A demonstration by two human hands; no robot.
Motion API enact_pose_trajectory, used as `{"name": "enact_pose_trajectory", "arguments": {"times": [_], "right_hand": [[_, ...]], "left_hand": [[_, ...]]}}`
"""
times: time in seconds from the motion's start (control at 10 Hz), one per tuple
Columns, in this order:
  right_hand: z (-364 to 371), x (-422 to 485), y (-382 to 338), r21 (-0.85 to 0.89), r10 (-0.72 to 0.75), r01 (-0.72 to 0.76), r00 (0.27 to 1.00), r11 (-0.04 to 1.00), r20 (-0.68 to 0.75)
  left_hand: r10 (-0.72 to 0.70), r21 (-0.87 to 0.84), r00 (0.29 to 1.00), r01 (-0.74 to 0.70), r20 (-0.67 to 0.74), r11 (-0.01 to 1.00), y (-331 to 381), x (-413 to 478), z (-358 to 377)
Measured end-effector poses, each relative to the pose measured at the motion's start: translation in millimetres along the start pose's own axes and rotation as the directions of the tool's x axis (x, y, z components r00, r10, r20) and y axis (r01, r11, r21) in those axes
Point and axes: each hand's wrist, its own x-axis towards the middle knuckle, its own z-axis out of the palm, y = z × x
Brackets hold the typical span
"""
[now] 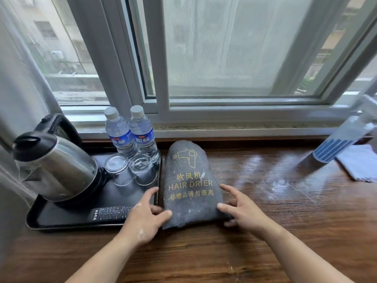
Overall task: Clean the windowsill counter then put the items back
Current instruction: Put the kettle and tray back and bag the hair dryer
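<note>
**Hair drier bag on the bench, right beside the tray**

Head view: the grey hair drier bag (189,184) is laid flat on the wooden bench (265,231), just beside the right edge of the black tray (61,221), with its rounded end pointed at the window. It's flanked by both hands. The left hand (144,217) is set against its near left corner and the right hand (242,211) against its near right edge. Fingers are spread wide and loose on both, nothing really gripped. A kettle (55,164), two water bottles (119,133), two glasses (116,163) and a remote (111,213) are carried on the tray. A spray bottle (342,139) and a blue cloth (361,164) are seen far right.
</note>
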Motion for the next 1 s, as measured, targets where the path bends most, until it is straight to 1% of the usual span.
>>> {"name": "enact_pose_trajectory", "arguments": {"times": [0.1,0.2,0.3,0.4,0.5,0.7,0.8,1.0], "right_hand": [[8,-10,9,0.135,0.041,-0.038,0.999,0.990,-0.017],[18,-13,17,0.240,0.069,-0.047,0.994,0.970,-0.085],[29,-17,23,0.289,0.084,-0.036,0.985,0.957,-0.154],[33,-19,24,0.294,0.101,-0.039,0.975,0.955,-0.198],[32,-22,23,0.284,0.117,-0.045,0.963,0.958,-0.241],[34,-28,24,0.248,0.137,-0.060,0.943,0.967,-0.304],[37,-34,22,0.223,0.128,-0.054,0.935,0.973,-0.331],[30,-41,22,0.172,0.079,-0.026,0.948,0.985,-0.308]], "left_hand": [[-0.063,-0.178,0.997,0.053,-0.052,0.983,-17,-8,11],[-0.078,-0.261,0.986,0.037,-0.150,0.965,-26,-11,9],[-0.089,-0.266,0.977,0.036,-0.192,0.963,-33,-15,5],[-0.081,-0.269,0.976,0.024,-0.204,0.963,-36,-18,5],[-0.089,-0.329,0.976,0.019,-0.200,0.944,-39,-22,6],[-0.082,-0.410,0.987,0.017,-0.142,0.912,-46,-18,2],[-0.065,-0.414,0.988,0.002,-0.139,0.910,-46,-19,1],[-0.029,-0.396,0.984,-0.044,-0.176,0.917,-52,-26,4]]}}
